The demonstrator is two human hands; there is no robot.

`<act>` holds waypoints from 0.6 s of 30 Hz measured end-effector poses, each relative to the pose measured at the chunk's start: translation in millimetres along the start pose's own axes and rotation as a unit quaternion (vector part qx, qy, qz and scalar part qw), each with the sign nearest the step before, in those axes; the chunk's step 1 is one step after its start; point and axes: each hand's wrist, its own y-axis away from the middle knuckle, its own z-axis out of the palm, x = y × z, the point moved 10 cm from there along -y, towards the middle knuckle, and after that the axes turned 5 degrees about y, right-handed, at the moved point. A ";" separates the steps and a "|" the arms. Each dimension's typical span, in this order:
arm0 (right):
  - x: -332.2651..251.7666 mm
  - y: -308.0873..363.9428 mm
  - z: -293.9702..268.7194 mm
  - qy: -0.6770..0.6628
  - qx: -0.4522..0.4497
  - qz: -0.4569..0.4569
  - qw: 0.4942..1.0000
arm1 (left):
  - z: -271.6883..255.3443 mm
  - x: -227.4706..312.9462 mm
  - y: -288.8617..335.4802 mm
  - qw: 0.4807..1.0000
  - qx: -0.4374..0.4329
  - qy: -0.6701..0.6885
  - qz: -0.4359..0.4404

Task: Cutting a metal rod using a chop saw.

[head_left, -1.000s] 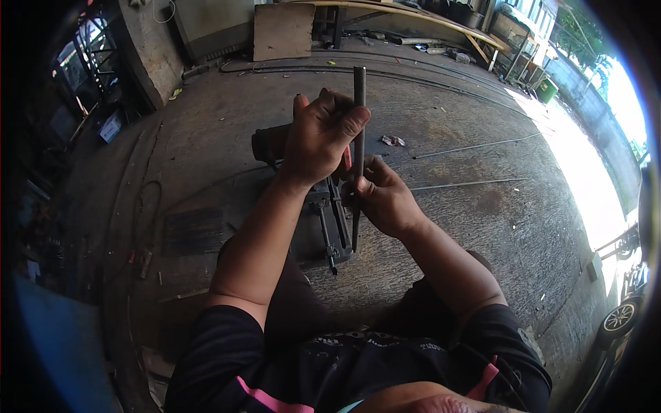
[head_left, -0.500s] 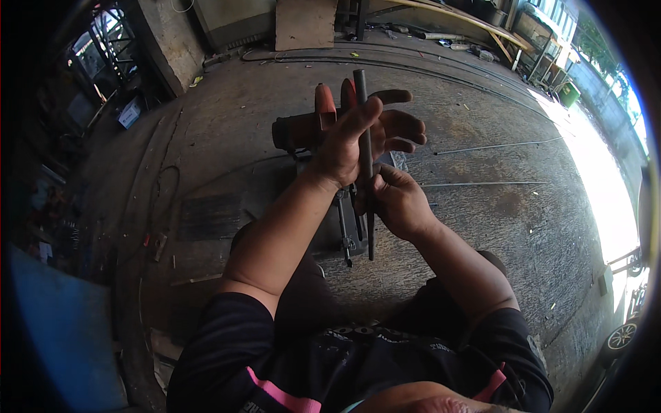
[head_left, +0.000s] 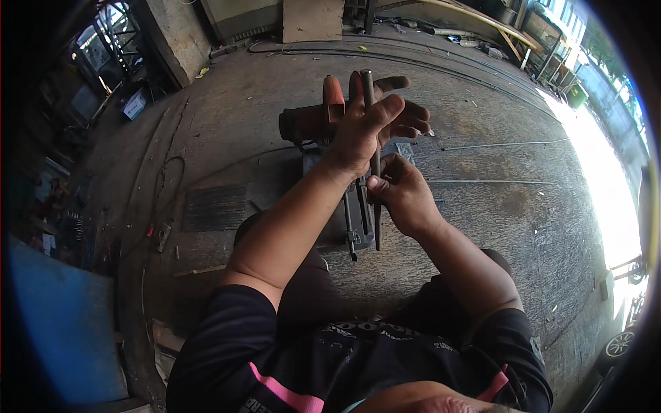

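A dark, slender metal rod (head_left: 376,164) stands nearly upright between my hands, its narrower end toward me. My right hand (head_left: 409,199) is closed round its lower part, thumb pressed against it. My left hand (head_left: 365,134) has its fingers spread, and the rod passes across the palm with the thumb over it. Behind my hands sits a red and black cut-off saw (head_left: 334,100) on the floor. Its dark base (head_left: 359,224) with a clamp screw reaches toward me. My hands hide much of the saw's middle.
Two thin metal rods (head_left: 492,182) lie on the floor (head_left: 496,227) to the right. A dark ridged plate (head_left: 215,208) and a cable (head_left: 237,165) are on the left. A blue panel (head_left: 65,323) stands at near left. Long bars (head_left: 413,58) run along the far side.
The whole view has shifted slightly. My left thumb now leans further across the rod; my right hand keeps its grip low on it.
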 end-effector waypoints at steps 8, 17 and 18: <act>1.9 -2.8 -13.1 0.048 0.048 -0.020 0.997 | -3.5 -6.4 0.2 1.000 0.023 -0.011 0.008; -3.0 -4.8 -16.7 0.013 0.038 -0.011 0.999 | -7.7 -5.2 -0.6 0.999 0.037 0.006 0.012; -3.6 -5.0 -14.4 -0.017 0.022 -0.014 1.000 | -5.1 -3.4 -0.6 1.000 0.028 0.010 0.008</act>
